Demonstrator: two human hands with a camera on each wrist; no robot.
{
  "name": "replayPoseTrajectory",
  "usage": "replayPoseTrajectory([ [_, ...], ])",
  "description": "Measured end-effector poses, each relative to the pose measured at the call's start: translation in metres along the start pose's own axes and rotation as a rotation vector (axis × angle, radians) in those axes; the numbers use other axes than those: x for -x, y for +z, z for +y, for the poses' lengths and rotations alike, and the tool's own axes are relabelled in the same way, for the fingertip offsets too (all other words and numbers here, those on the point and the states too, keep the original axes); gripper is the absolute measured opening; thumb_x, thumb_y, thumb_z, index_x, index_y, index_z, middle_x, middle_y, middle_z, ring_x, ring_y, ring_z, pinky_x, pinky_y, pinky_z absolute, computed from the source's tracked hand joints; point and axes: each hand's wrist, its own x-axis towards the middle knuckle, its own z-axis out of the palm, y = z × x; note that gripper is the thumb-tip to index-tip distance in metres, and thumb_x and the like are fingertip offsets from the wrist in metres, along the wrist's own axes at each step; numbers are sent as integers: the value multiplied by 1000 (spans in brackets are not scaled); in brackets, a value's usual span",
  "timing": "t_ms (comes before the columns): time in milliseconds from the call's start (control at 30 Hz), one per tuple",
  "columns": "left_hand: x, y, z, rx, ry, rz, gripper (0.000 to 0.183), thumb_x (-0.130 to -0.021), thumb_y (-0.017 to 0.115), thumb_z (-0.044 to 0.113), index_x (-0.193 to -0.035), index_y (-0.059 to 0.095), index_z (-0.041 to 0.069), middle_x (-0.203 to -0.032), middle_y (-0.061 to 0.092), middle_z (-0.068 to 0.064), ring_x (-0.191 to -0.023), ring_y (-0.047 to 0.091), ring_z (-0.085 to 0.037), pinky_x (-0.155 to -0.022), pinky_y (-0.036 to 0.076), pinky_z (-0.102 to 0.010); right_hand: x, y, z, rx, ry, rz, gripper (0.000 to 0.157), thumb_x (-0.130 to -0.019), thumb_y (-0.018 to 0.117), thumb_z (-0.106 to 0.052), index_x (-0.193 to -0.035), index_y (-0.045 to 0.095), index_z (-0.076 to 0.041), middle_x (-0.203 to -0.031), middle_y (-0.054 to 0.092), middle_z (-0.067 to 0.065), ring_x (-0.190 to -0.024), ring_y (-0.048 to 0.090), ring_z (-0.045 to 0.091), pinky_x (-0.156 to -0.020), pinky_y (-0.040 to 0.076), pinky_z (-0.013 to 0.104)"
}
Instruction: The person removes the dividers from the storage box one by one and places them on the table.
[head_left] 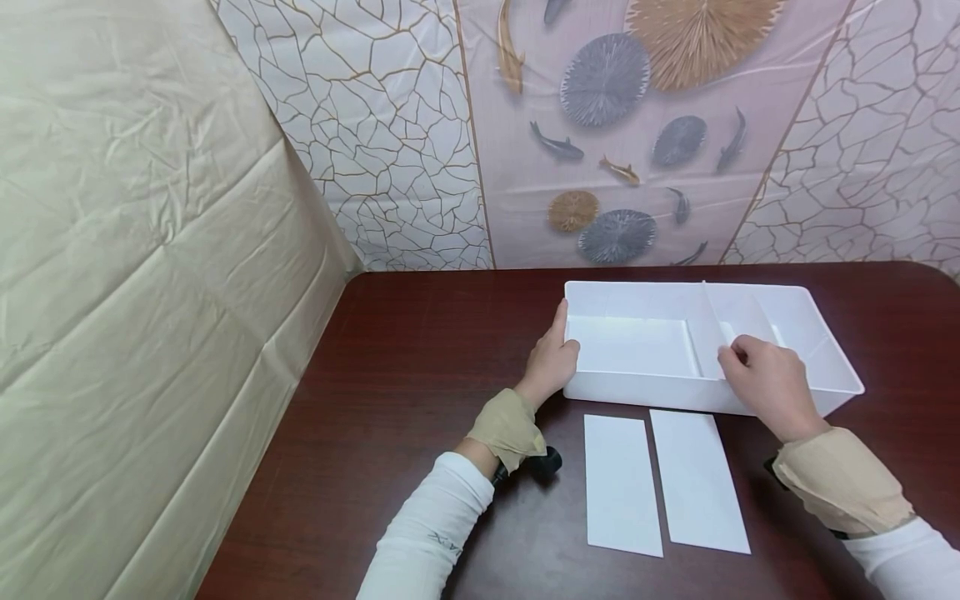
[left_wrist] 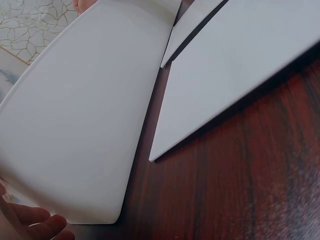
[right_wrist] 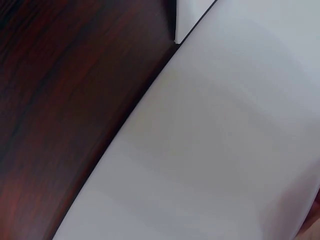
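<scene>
A long white divided box (head_left: 645, 387) sits on the table, with one wide compartment on the left and narrower ones on the right. My left hand (head_left: 551, 358) holds the box's left end, thumb by the rim and fingers along the outer side. In the left wrist view, curled fingers (left_wrist: 42, 225) show at the box's corner. My right hand (head_left: 772, 387) is over the front rim, thumb and forefinger pinching the front end of a thin white divider (head_left: 708, 321). A second divider (head_left: 763, 315) stands right of it, partly hidden by that hand.
Two flat white rectangular panels (head_left: 622, 483) (head_left: 701, 483) lie side by side in front of the box on the dark red-brown table (head_left: 360, 433). A patterned cloth (head_left: 405, 133) hangs behind the table, and a cream cloth (head_left: 135, 292) drapes on the left.
</scene>
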Motion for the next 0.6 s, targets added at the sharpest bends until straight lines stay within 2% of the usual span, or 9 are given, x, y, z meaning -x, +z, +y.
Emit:
replayPoseTrajectory([
  [267,-1,0,0,-12,-2,4,66,-88,34,16,-139,2,43,-143,30,4,-47,23,-15,-48,27,-29,1,-1,-2,-2,-11,18,29,-87,42,-13,-63,53,1,-45,42,4,-45,35,17,-42,27,26],
  [500,-1,1,-1,-18,8,12,65,-88,34,16,-141,5,38,-142,32,3,-48,24,-15,-48,27,-29,0,-1,-1,13,-18,10,28,-84,42,-14,-62,51,-1,-46,43,3,-46,35,17,-42,27,26],
  [600,-1,1,-1,-13,4,8,65,-88,34,16,-140,3,41,-143,31,4,-48,24,-15,-48,27,-29,1,-1,-2,21,-20,-3,27,-84,43,-14,-61,50,-2,-47,42,3,-46,35,17,-42,27,26],
])
